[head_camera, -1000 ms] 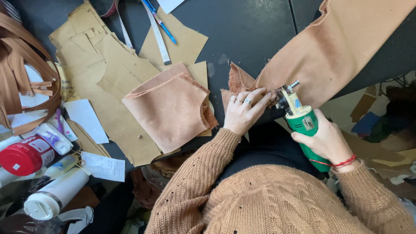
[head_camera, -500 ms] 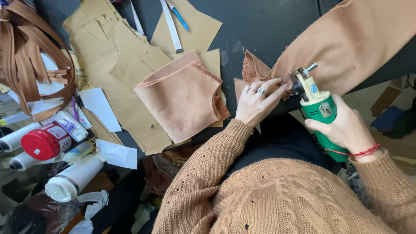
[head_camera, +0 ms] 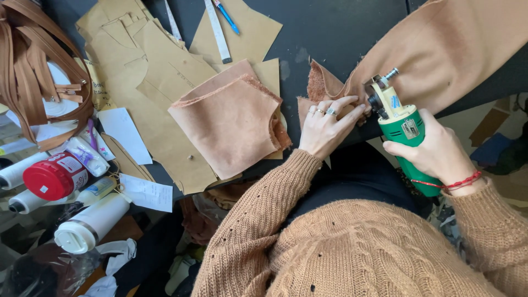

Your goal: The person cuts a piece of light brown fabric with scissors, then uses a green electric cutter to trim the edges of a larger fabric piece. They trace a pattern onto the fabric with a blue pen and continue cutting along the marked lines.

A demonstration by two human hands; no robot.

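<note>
the dark worktable (head_camera: 341,33) fills the upper view. a large tan suede piece (head_camera: 456,49) drapes across its right side, reaching down to the hands at the table's near edge. left of it lie flat cardboard pattern sheets (head_camera: 148,82), with a stack of cut suede panels (head_camera: 231,121) resting on top of them. a bundle of brown leather straps (head_camera: 33,71) sits at the far left, above a red-capped container (head_camera: 52,179) and a white tube (head_camera: 91,223).

the right forearm comes in from the lower right in a knitted sleeve, wrist bent slightly upward; the right hand (head_camera: 440,151) is wrapped firmly round the green body of a handheld power tool (head_camera: 404,129), whose metal head points up-left and meets the suede's edge. the left arm crosses from below, elbow low; the left hand (head_camera: 324,129) lies palm down on the suede just beside the tool head, fingers stretched flat and close together, pressing the material to the table. rings show on two fingers.
</note>
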